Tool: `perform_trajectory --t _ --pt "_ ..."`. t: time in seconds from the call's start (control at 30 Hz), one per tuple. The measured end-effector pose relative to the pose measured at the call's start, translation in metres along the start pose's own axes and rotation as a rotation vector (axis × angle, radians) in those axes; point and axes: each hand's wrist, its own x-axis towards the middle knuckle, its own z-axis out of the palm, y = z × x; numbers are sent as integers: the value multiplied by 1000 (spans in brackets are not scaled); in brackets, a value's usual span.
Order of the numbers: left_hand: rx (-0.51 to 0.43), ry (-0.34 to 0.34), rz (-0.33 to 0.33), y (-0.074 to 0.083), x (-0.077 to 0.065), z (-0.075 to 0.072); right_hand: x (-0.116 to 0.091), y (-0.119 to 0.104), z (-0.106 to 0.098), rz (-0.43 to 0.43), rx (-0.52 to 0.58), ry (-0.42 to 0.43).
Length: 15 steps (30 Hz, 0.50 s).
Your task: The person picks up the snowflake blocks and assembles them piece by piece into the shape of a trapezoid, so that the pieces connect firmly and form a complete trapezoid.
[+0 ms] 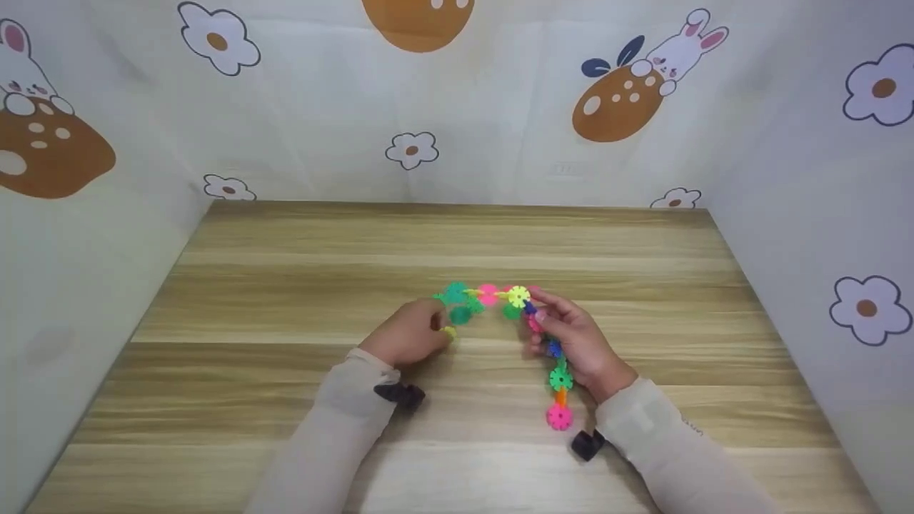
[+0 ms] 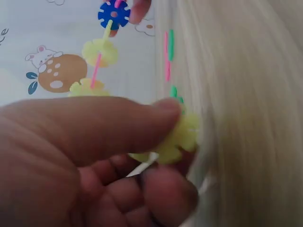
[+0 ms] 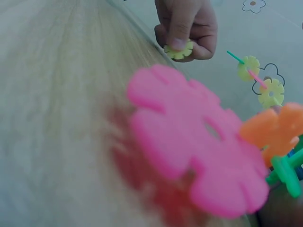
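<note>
In the head view my left hand pinches a yellow slotted snowflake disc between thumb and fingers. The left wrist view shows this yellow disc close up under the thumb. My right hand holds a chain of interlocked snowflake discs, gripping it near the blue and pink pieces. One end of the chain hangs toward me, finishing in a pink disc below a green disc. The other end stretches left past my left hand's fingertips; whether they touch it is unclear.
Loose green discs lie on the wooden table beyond and between the hands, with pink ones near them. A patterned cloth encloses the back and sides of the table. Dark wrist cameras sit below both hands.
</note>
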Motion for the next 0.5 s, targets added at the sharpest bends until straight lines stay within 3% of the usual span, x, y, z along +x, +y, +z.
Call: perform_trajectory --t 0.17,0.27,0.5 --pt "-299 89 -25 5 3 8 0 0 1 -10 5 5" --pt "-413 122 -39 8 4 13 1 1 1 -14 -1 -8" --pt "-447 209 -28 11 6 18 1 3 0 -21 -17 -24"
